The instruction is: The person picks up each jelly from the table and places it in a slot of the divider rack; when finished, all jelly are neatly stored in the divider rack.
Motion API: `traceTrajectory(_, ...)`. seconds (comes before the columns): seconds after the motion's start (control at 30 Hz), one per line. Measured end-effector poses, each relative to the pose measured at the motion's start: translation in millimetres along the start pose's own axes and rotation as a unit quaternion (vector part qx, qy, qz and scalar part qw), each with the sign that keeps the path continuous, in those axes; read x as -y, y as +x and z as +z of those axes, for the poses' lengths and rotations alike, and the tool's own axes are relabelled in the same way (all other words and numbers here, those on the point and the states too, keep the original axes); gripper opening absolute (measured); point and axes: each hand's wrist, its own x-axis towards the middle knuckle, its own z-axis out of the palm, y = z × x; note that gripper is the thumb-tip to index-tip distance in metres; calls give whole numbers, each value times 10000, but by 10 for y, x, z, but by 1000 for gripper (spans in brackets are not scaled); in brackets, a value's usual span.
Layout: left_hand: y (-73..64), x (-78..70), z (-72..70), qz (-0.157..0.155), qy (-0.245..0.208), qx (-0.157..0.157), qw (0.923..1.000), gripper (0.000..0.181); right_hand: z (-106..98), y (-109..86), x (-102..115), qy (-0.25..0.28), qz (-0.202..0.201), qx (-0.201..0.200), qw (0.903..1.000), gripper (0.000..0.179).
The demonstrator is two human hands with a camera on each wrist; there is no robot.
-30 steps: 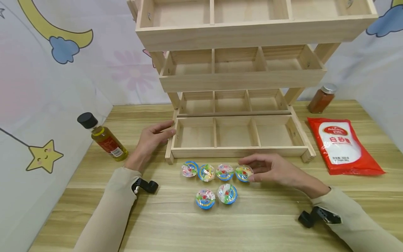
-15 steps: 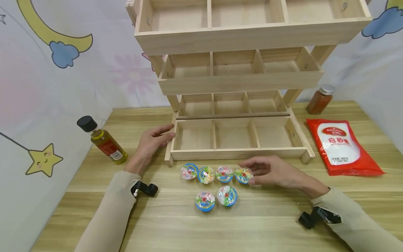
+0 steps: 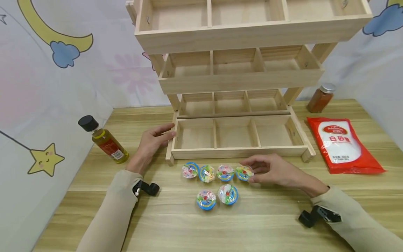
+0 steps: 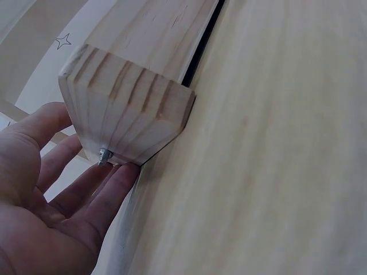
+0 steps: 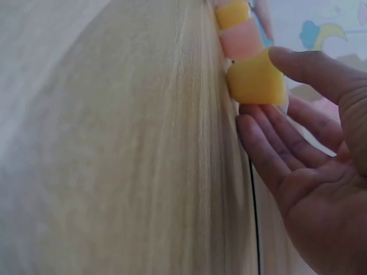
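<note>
In the head view my left hand [image 3: 151, 141] lies against the left side of a wooden tiered rack [image 3: 233, 153]. In the left wrist view, its fairly straight fingers touch the end of the rack's base rail [image 4: 126, 106], near a small metal bolt. My right hand [image 3: 274, 170] pinches the rightmost jelly cup [image 3: 244, 172] of a row, thumb at the near side and fingers at the far side. The right wrist view shows that cup as yellow [image 5: 258, 80], with a pink one [image 5: 241, 40] beyond it. Two more cups [image 3: 206, 200] sit nearer me.
An oil bottle [image 3: 108, 143] with a black cap stands at the left. At the right lie a red-and-white sugar bag [image 3: 341, 143] and, behind it, a jar [image 3: 320, 99] of reddish powder. The rack's upper trays [image 3: 252, 36] jut out above the lower ones.
Both hands and the jelly cups hold their places; only the head view shifts slightly.
</note>
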Motion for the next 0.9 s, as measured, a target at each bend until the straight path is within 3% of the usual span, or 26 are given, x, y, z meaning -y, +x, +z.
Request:
traceTrajectory(0.43,17,-40,-15,-41,50,-27,10000,50,-85,116,204,-326,-309,-394,9982,46)
traceTrajectory(0.73,-5,-3,-11,0,-53,4,10000,50,-143,332,423,-523,17,-464,9976,52)
traceTrajectory(0.9,-15,-8,-5,-1,-109,4,9999,50,-162,521,488,-577,-24,-469,9972,53)
